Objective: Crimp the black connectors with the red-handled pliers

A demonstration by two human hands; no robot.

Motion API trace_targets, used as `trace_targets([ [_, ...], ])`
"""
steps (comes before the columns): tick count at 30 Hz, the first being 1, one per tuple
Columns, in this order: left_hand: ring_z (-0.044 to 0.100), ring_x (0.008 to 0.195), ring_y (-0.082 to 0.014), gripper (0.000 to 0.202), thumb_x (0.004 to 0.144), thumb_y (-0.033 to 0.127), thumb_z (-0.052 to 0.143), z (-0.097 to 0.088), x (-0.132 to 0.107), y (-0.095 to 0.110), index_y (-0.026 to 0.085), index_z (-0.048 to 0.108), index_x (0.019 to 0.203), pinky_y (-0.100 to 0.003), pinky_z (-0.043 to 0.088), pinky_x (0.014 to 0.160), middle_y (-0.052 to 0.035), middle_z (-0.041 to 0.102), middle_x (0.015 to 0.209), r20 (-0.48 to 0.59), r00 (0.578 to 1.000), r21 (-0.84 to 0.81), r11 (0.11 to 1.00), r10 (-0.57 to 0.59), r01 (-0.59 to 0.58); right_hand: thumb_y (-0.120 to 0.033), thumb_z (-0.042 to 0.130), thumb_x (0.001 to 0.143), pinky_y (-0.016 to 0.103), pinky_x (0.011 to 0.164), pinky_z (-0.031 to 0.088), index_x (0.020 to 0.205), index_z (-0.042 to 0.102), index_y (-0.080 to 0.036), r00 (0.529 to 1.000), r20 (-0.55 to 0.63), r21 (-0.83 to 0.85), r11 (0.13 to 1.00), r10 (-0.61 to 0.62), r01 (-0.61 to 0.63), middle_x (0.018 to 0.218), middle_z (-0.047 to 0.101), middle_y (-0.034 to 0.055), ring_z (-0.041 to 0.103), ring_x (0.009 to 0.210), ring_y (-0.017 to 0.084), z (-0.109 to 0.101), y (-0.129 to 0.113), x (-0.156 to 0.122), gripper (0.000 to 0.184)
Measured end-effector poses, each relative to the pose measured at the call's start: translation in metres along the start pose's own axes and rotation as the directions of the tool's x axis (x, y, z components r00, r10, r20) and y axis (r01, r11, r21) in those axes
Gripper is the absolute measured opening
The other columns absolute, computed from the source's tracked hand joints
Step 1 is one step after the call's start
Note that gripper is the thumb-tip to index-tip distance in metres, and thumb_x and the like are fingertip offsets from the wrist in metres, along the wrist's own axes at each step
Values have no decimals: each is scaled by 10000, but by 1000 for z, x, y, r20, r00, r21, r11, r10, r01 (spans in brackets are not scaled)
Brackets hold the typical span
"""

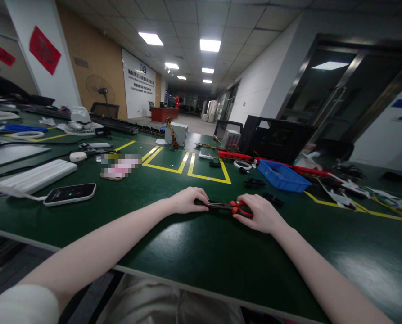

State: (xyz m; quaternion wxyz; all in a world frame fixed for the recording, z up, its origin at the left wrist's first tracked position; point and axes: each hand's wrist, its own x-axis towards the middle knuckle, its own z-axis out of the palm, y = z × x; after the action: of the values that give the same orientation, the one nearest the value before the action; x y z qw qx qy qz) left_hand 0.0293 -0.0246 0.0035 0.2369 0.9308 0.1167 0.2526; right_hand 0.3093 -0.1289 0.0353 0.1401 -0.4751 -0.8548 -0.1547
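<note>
Red-and-black handled long-nose pliers (pixel 223 205) lie level above the green table, their jaws pointing left. My right hand (pixel 259 211) is closed round the handles. My left hand (pixel 190 201) pinches at the tip of the jaws, thumb and finger pressed together. A small dark piece shows between those fingers, too small to name. The fingers and the jaw tips meet there, so I cannot tell whether the jaws grip it. Both forearms reach in from the near table edge.
A blue bin (pixel 283 176) stands right of my hands, near black cable pieces (pixel 254 183). To the left lie a handheld device with lit dots (pixel 70 194), a white power strip (pixel 35 176) and a blurred phone (pixel 120 167). Yellow tape (pixel 163 168) marks the green table (pixel 173 256).
</note>
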Motion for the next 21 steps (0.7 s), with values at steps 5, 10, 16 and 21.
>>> trace_targets([
  [5, 654, 982, -193, 166, 864, 244, 713, -2, 0, 1, 170, 763, 1005, -309, 497, 913, -85, 682, 1070, 10, 1000, -7, 1000, -3, 3, -492, 572, 869, 372, 731, 510, 1094, 603, -179, 1000, -2, -1, 1000, 7, -7, 964, 705, 114, 668, 836, 247, -1, 4, -1, 387],
  [10, 652, 987, -192, 163, 866, 245, 710, -3, 0, 3, 175, 759, 1004, -309, 499, 912, -81, 671, 1066, 15, 1000, -19, 1000, -16, 17, -495, 583, 857, 356, 705, 505, 1059, 623, -201, 1000, 5, -13, 1000, 9, -8, 930, 699, 96, 667, 802, 238, -1, 3, -1, 359],
  [16, 642, 988, -197, 179, 855, 260, 723, -3, 0, 3, 163, 749, 1003, -314, 495, 912, -82, 654, 1058, 22, 999, -23, 999, -26, 26, -494, 596, 853, 337, 683, 485, 986, 612, -204, 1000, 14, -26, 1000, 7, -7, 900, 690, 81, 653, 774, 224, 0, 1, 0, 319],
  [21, 639, 989, -198, 167, 855, 246, 719, -2, 0, 4, 162, 745, 997, -315, 491, 914, -77, 650, 1047, 22, 999, -19, 999, -31, 31, -500, 602, 850, 336, 684, 469, 977, 610, -209, 1000, 12, -36, 999, 0, 1, 890, 687, 77, 644, 762, 220, 0, 1, 0, 318],
])
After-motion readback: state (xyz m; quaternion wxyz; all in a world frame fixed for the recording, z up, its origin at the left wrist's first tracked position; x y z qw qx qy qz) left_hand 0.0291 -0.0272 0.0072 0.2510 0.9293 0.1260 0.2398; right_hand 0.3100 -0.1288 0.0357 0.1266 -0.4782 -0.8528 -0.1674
